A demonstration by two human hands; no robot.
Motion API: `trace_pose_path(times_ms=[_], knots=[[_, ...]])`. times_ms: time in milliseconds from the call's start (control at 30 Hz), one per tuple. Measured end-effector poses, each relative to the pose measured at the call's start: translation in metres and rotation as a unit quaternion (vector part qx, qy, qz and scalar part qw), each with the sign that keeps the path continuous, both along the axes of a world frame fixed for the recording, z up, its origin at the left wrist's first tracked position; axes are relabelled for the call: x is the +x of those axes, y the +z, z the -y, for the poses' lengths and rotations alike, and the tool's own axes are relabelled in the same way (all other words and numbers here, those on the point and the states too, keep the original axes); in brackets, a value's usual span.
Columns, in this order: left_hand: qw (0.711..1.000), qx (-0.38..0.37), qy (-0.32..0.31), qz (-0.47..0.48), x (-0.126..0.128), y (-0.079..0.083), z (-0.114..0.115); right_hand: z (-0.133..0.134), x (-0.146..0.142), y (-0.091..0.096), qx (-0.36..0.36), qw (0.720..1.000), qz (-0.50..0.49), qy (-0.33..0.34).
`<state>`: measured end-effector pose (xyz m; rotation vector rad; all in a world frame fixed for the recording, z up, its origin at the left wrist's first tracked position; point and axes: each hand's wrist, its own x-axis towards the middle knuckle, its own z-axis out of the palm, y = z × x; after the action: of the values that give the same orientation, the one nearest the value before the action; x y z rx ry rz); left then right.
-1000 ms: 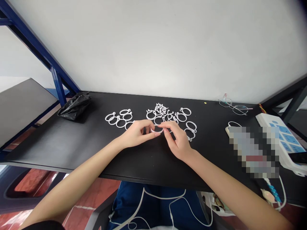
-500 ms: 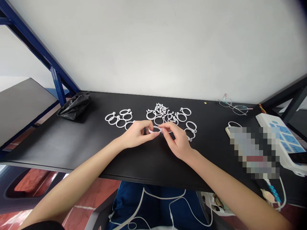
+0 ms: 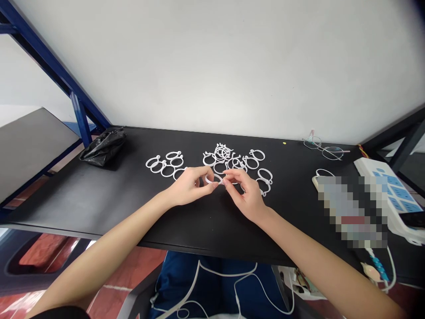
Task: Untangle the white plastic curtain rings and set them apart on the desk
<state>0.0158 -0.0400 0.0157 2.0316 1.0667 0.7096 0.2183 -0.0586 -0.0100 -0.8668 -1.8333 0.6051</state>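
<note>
Above the black table [image 3: 199,221], my left hand [image 3: 192,186] and my right hand [image 3: 245,191] hold one white plastic curtain ring [image 3: 209,179] between them. My left fingers and thumb grip its left side. The right thumb and fingertips pinch its right end, where the small clasp is mostly hidden by the fingers. Behind my hands lies a pile of similar white rings [image 3: 222,153], several with their ends apart. Several more rings [image 3: 168,170] lie to the left of my left hand. Another few rings [image 3: 264,175] are to the right, just past my right hand.
A crumpled black plastic bag [image 3: 104,146] lies at the back left. Eyeglasses [image 3: 332,153] rest near the wall at the right. A blurred-out phone [image 3: 348,210] with a cable and a white power strip [image 3: 372,170] occupy the right end. White cables [image 3: 229,275] hang over my lap.
My right fingers have shifted slightly on the ring's clasp end, and the upper fingers are a bit more curled. The ring has tilted a little; the other rings have stayed put.
</note>
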Motion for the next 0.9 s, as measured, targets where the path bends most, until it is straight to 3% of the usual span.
trace_pose_path(times_ms=[533,767,900], knots=[[0.997,-0.047,-0.055,-0.015,0.0010,0.0041,0.0009,0.0017,-0.0019,-0.0018,0.045,0.999,0.019,0.018],[0.995,-0.068,-0.071,-0.023,0.0014,0.0047,0.0027,0.0007,0.0011,0.0027,-0.020,0.999,0.042,-0.001],[0.994,-0.068,-0.079,-0.014,0.0013,0.0046,0.0018,0.0005,0.0034,0.0041,-0.057,0.994,0.088,0.038]])
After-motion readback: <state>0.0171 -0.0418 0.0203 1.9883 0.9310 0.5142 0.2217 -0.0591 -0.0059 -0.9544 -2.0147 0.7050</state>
